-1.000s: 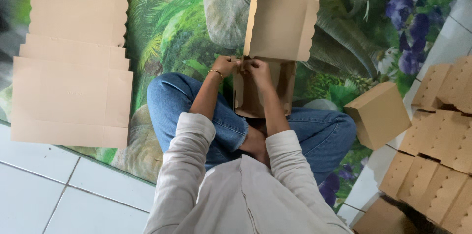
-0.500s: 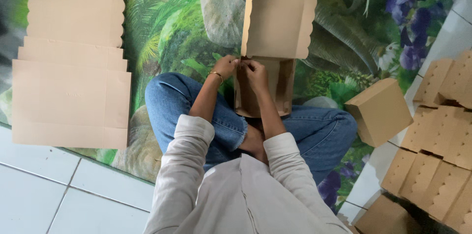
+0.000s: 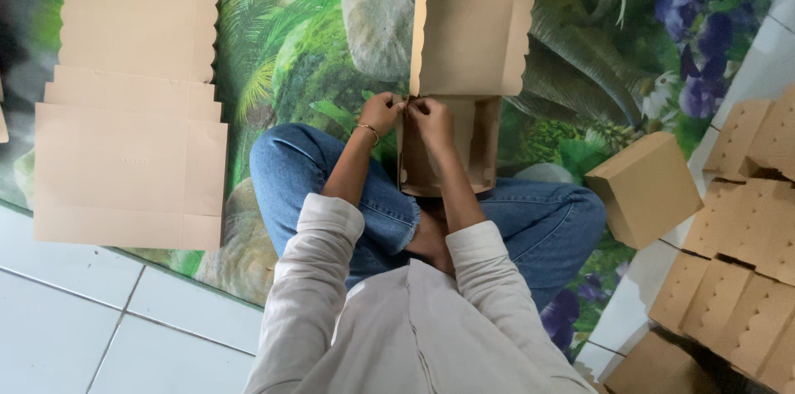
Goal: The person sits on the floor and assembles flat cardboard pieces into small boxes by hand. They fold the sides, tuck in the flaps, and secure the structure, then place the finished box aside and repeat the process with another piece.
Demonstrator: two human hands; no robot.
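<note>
While both my hands pinched the near left corner of the half-folded brown cardboard box, I kept it propped in my lap so the corner sat right under my eyes. My left hand, a thin bracelet on its wrist, was closed on the outer side of that corner wall, and my right hand was closed on the inner side, fingertips meeting at the seam, probably because a tab there had to be pressed home. The box stood tilted on edge between my crossed legs in blue jeans, its open side facing up toward me, and its scalloped-edged lid flap stood up and away from me, out of the way of my fingers.

To my left, flat unfolded cardboard blanks with scalloped edges lay stacked on the green jungle-print floor mat, within reach of that arm. On my right one closed brown cardboard box rested at the mat's edge beside my knee, and further right a cluster of finished boxes with scalloped lids sat together on the white tiled floor, set apart from the blanks, which kept done and undone work on opposite sides.
</note>
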